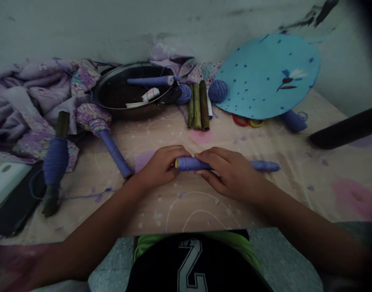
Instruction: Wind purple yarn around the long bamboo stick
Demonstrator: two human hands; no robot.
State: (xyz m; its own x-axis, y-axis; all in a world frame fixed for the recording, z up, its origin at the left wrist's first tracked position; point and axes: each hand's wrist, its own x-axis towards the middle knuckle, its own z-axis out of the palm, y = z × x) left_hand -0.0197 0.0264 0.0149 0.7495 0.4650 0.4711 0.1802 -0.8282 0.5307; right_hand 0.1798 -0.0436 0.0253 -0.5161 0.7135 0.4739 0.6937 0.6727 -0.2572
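Observation:
A long stick wrapped in blue-purple yarn point(190, 164) lies crosswise in front of me, its left end showing a yellow tip. My right hand point(227, 170) is closed round its middle, thumb below and fingers above. At its left end is my left hand point(164, 165), fingers curled beside the tip; what they grip, if anything, is hidden. A yarn-wound stick point(56, 158) lies at the far left with a loose strand running right. Near my left forearm, a cloth-topped wrapped stick point(114, 153) points toward me.
Behind are a dark pan point(113, 106) holding a wrapped stick, bare green-brown sticks point(197, 107), a yarn ball point(218, 91) and a blue oval board point(265, 77). Floral cloth point(31, 105) and a phone point(16, 211) lie left; a dark cylinder point(344, 129) lies right.

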